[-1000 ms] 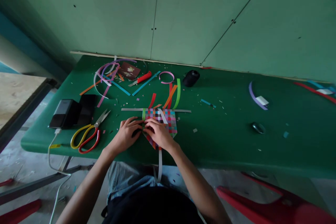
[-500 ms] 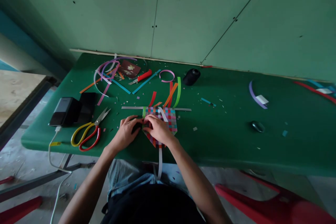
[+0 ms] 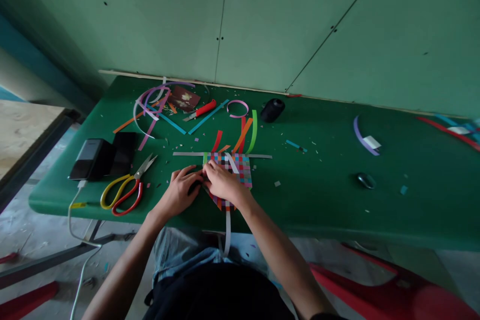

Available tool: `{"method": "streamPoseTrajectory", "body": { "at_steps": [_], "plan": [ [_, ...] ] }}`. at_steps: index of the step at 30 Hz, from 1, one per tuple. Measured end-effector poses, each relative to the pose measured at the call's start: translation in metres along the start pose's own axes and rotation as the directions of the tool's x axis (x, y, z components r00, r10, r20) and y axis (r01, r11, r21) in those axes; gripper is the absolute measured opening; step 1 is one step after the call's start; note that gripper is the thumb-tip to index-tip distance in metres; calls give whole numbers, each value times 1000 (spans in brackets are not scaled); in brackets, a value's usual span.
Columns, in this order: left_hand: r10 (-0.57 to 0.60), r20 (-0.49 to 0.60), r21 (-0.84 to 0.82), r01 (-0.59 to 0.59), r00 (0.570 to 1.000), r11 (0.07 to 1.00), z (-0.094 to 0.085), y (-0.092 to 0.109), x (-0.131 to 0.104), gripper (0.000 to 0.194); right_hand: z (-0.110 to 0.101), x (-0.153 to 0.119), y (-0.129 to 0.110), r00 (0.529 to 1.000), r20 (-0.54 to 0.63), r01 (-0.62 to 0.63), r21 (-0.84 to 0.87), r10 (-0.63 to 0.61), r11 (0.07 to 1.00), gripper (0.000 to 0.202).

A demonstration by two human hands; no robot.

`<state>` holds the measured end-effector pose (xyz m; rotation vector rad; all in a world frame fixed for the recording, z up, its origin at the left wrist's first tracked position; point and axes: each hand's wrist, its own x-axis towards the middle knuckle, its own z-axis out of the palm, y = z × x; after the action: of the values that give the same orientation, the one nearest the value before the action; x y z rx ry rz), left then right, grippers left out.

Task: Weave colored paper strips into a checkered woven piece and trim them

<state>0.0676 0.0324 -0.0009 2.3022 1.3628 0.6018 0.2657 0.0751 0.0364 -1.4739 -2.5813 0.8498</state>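
A multicoloured woven strip mat [image 3: 244, 172] lies on the green table in front of me, with loose red, orange, green and white strip ends sticking out at its far and near edges. At its left edge my left hand [image 3: 182, 187] has its fingers curled and pinched together. My right hand [image 3: 224, 182] rests over the mat's left half, fingertips closed on the same edge, almost touching the left hand. The bit of edge between the fingertips is hidden. A white strip [image 3: 227, 235] hangs from the mat over the table's near edge.
Scissors [image 3: 129, 187] with yellow and red handles lie left of my hands, beside a black box-shaped device [image 3: 92, 159] with a white cable. Farther back are a red utility knife [image 3: 202, 110], loose coloured strips [image 3: 168, 121] and a black spool [image 3: 272, 110]. A dark mouse-like object [image 3: 365, 180] sits to the right.
My right hand's fingers have shifted slightly left and closed in at the mat's left edge. My left hand's fingers have drawn closer together. The other things stay in place.
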Motion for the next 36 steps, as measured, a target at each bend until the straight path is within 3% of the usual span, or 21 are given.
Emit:
{"method": "streamPoseTrajectory", "body": {
  "at_steps": [3,9,16,21,25,29,33,36],
  "plan": [
    [44,-43,18,-43,998,999,2,2,-4,21,1,0,1,1000,-12,21,-9,-21,1000,18],
    [159,-235,56,-150,959,987,12,10,-22,29,10,-10,8,992,-94,91,37,-88,995,9],
    [198,-184,157,-170,963,973,22,16,-37,51,20,-14,19,961,-233,182,130,-149,975,3],
    [183,-166,175,-154,969,973,24,17,-38,49,30,-20,29,915,-345,281,173,-209,944,6],
    [181,-163,166,-154,970,974,22,18,-36,44,31,-20,28,922,-324,276,169,-211,946,6],
    [171,-175,164,-143,969,976,20,18,-34,46,27,-18,25,943,-295,212,170,-156,962,30],
    [136,-171,186,-103,976,977,19,19,-33,49,17,-22,24,939,-252,265,93,-235,960,27],
    [132,-161,170,-104,978,980,19,19,-34,49,8,-20,22,938,-231,281,64,-259,958,36]
  ]
}}
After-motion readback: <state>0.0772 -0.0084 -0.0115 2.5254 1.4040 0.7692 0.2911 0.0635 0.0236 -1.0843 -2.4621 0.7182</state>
